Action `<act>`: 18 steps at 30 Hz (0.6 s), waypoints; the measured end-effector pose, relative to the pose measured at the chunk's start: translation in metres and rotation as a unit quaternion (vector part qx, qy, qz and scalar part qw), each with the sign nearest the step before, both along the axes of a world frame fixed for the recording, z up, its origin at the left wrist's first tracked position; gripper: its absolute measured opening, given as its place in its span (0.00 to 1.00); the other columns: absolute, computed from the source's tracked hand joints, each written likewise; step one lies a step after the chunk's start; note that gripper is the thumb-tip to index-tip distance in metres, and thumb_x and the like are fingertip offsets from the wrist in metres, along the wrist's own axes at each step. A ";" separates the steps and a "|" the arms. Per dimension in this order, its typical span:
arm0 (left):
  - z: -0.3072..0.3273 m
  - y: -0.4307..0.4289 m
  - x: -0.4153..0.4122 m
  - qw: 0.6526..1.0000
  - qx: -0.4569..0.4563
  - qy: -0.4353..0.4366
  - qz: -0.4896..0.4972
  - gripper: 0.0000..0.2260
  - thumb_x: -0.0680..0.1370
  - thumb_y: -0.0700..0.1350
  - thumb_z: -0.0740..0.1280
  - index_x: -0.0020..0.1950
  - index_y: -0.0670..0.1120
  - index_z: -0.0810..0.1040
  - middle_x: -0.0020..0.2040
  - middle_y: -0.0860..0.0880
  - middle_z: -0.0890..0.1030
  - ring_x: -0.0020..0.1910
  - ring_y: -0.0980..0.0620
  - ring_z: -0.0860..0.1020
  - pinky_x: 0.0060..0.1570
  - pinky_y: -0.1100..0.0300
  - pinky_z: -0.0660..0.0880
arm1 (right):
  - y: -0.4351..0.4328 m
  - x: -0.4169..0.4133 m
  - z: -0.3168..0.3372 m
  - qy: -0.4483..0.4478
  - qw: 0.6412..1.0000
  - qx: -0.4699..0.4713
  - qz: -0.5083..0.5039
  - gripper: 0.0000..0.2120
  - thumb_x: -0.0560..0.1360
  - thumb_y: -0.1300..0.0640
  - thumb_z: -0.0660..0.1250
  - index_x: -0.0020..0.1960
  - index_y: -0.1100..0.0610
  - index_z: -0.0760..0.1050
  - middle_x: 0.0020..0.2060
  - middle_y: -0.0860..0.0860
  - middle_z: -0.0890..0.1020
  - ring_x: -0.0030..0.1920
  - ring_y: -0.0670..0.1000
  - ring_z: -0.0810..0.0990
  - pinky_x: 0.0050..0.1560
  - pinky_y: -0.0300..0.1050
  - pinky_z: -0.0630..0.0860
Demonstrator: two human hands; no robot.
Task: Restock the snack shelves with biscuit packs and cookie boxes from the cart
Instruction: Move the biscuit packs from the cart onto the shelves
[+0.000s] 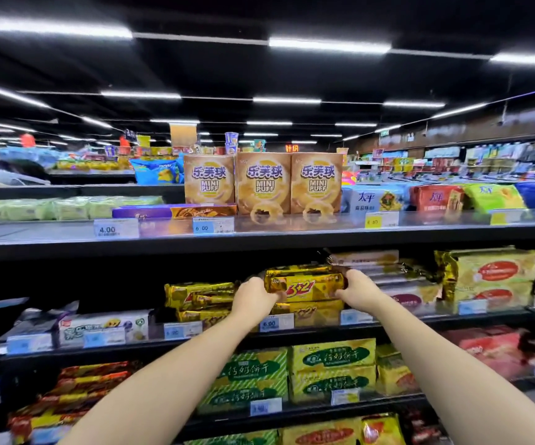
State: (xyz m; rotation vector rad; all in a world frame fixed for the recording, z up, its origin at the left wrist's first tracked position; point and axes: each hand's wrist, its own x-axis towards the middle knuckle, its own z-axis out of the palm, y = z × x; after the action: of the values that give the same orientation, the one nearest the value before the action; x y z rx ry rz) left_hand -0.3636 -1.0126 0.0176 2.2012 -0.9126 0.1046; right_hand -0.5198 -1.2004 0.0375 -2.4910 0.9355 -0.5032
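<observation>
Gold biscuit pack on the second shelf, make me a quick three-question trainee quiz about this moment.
1. True or false: both hands grip the gold pack.
2. The Mini Puff boxes stand on which shelf? A) top B) second C) third
3. What price shows on the tag just below the held pack?

Key
1. True: the left hand and right hand hold its two ends.
2. A
3. 6.00
</observation>
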 end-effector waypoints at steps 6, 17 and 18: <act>-0.010 -0.009 0.000 1.000 0.017 -0.007 0.006 0.23 0.75 0.59 0.73 0.60 0.43 0.79 0.38 0.51 0.78 0.37 0.50 0.77 0.40 0.58 0.72 | -0.007 0.002 -0.012 0.061 0.994 -0.092 -0.001 0.13 0.77 0.48 0.67 0.54 0.54 0.68 0.51 0.54 0.79 0.57 0.61 0.78 0.58 0.54 0.72; -0.021 -0.011 -0.008 0.999 0.025 -0.003 0.047 0.19 0.76 0.61 0.70 0.42 0.45 0.77 0.38 0.49 0.81 0.36 0.49 0.80 0.40 0.52 0.81 | 0.003 -0.005 -0.039 -0.031 0.980 -0.183 -0.074 0.15 0.77 0.47 0.69 0.56 0.55 0.71 0.54 0.54 0.78 0.59 0.59 0.74 0.60 0.57 0.71; -0.023 -0.011 -0.009 0.998 0.027 -0.012 0.050 0.18 0.77 0.61 0.69 0.43 0.46 0.77 0.38 0.49 0.80 0.37 0.49 0.80 0.40 0.52 0.81 | 0.004 -0.005 -0.041 -0.031 0.980 -0.183 -0.073 0.17 0.77 0.47 0.69 0.60 0.55 0.72 0.57 0.54 0.78 0.60 0.58 0.74 0.61 0.57 0.71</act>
State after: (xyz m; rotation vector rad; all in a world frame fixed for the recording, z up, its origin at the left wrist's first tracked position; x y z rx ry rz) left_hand -0.3727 -1.0232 -0.0057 2.3000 -0.8279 0.1552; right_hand -0.5252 -1.1959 -0.0033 -2.7196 1.0901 -0.8644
